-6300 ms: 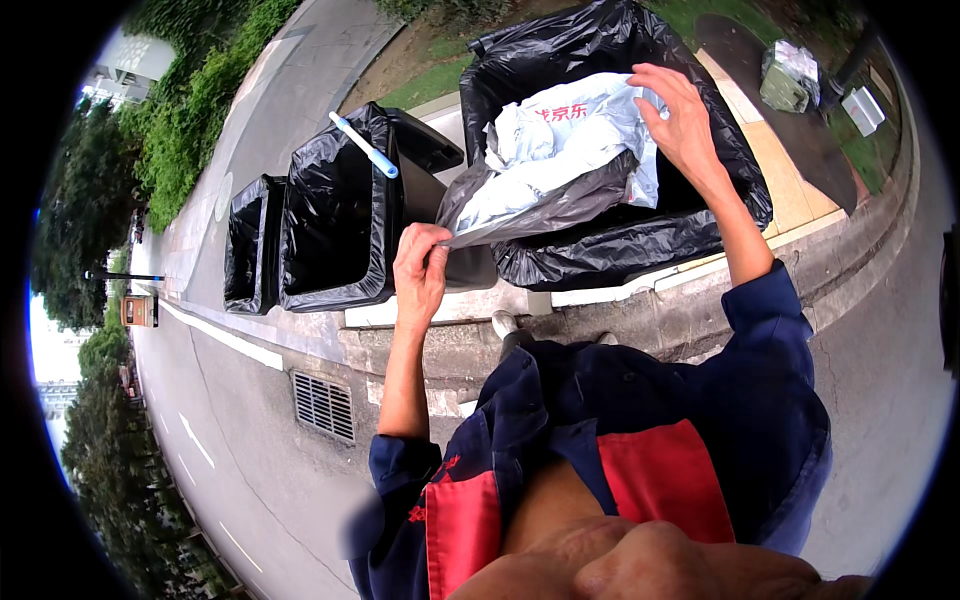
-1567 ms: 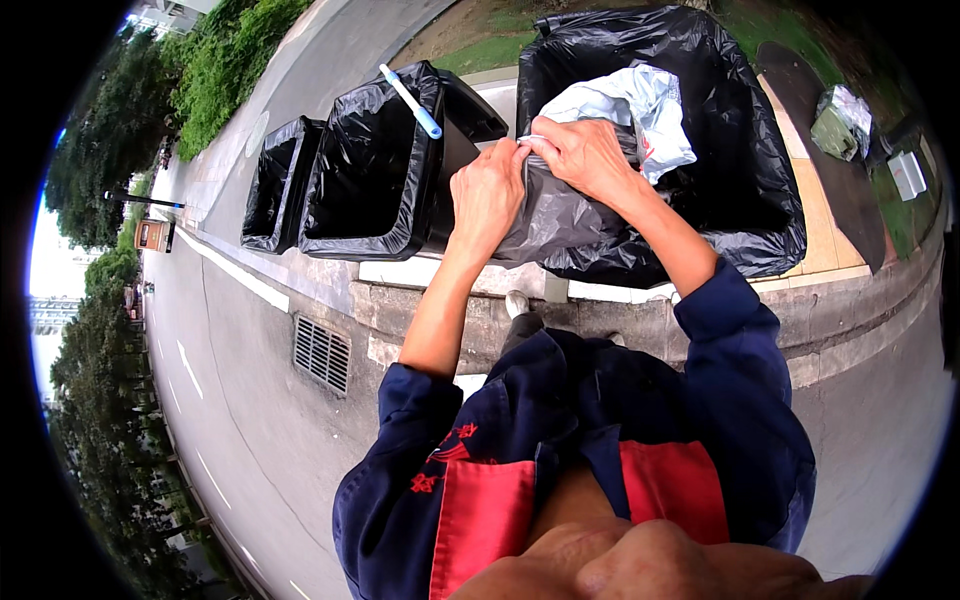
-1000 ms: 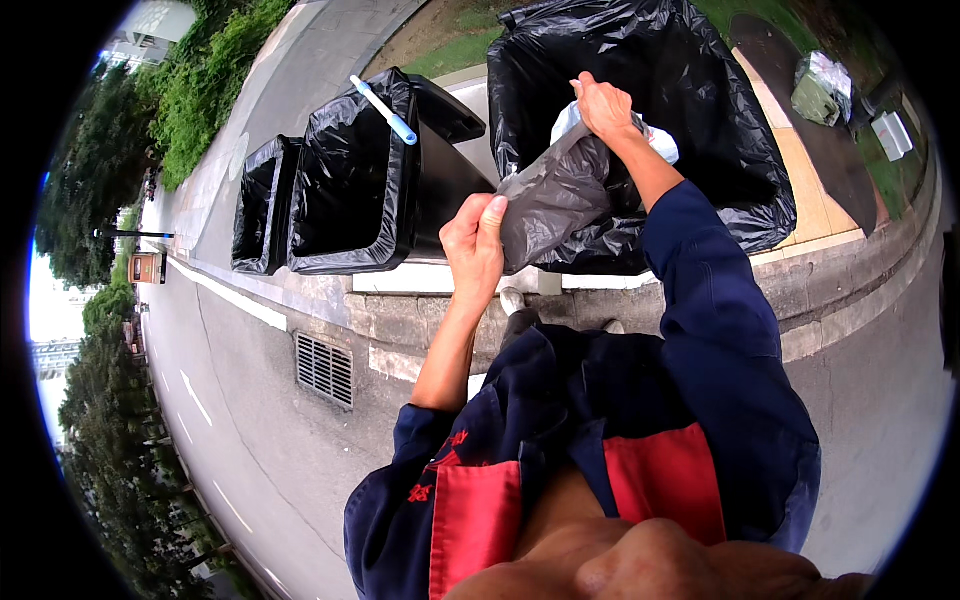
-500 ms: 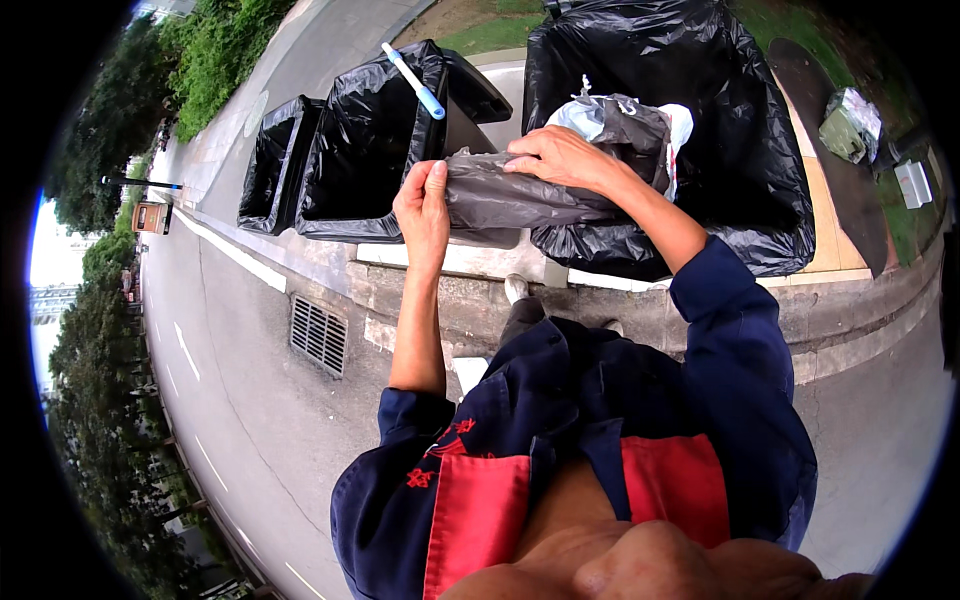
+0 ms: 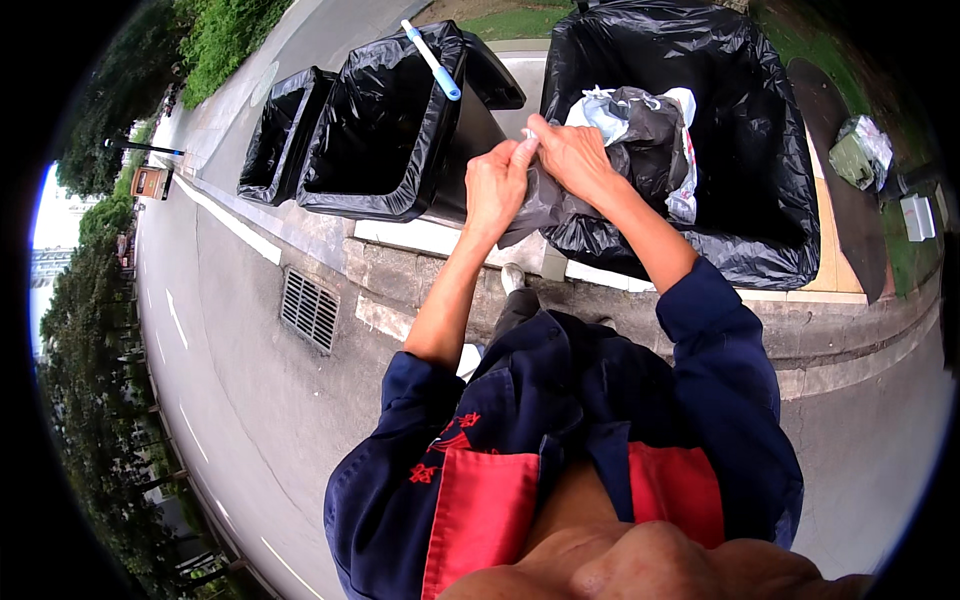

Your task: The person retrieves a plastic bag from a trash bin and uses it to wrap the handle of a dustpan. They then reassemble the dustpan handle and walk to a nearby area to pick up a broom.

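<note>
A thin grey plastic bag [image 5: 541, 204] is bunched between my hands at the near left rim of a large bin with a black liner [image 5: 757, 150]. My left hand [image 5: 497, 190] is closed on the bag's gathered end. Right beside it, fingertips almost meeting, my right hand [image 5: 578, 160] pinches the same bag. The bag's fuller part lies to the right over the bin, next to crumpled white and pale blue plastic [image 5: 597, 112]. Part of the bag is hidden behind my right hand and wrist.
Left of the large bin stand a middle bin [image 5: 412, 205] and a smaller bin [image 5: 258, 192], both black-lined. A white and blue stick [image 5: 432, 62] lies across the middle bin's rim. A drain grate [image 5: 310, 309] is set in the road. Crumpled plastic [image 5: 861, 152] and a white box [image 5: 917, 218] lie at right.
My hands have come together: the left moved right, the right slightly up. The stretched length of grey bag between them is now bunched up.
</note>
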Demonstrator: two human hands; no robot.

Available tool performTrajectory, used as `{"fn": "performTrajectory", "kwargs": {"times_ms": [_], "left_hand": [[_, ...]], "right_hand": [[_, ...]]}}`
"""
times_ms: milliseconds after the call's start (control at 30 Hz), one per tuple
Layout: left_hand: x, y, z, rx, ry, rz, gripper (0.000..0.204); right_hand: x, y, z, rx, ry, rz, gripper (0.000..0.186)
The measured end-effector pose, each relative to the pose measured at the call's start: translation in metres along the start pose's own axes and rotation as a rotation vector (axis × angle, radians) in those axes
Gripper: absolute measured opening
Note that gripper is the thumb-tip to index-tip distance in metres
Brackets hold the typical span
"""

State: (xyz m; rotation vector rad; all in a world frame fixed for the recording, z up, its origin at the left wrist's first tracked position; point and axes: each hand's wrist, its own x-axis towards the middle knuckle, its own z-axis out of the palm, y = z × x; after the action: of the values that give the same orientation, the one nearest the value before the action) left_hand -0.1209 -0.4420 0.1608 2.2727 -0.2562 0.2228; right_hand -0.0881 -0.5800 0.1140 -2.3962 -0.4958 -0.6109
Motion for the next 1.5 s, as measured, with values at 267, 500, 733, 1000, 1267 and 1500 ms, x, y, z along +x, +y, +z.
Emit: {"fn": "performTrajectory", "kwargs": {"times_ms": [267,500,733,1000,1267,1500], "left_hand": [[-0.041,0.061,-0.015,-0.297,-0.019,0.387,0.03],[0.004,-0.009,-0.039,-0.494,0.215,0.009,0.039],[0.013,0.002,-0.071,-0.306,0.29,0.148,0.031],[0.017,0.042,-0.063,0.726,0.261,0.767,0.039],[0.009,0.003,0.008,0.456,-0.125,0.396,0.022],[-0.002,0.032,0.031,0.147,-0.083,0.23,0.026]], "right_hand": [[-0.009,0.152,-0.022,-0.244,0.054,0.675,0.032],[-0.022,0.15,-0.077,-0.196,0.057,0.538,0.04],[-0.015,0.044,-0.049,0.259,-0.331,-0.078,0.038],[-0.017,0.03,-0.047,0.263,-0.292,-0.01,0.021],[-0.018,0.015,-0.043,-0.058,-0.051,-0.003,0.017],[-0.011,0.053,-0.018,-0.19,-0.014,-0.025,0.014]]}}
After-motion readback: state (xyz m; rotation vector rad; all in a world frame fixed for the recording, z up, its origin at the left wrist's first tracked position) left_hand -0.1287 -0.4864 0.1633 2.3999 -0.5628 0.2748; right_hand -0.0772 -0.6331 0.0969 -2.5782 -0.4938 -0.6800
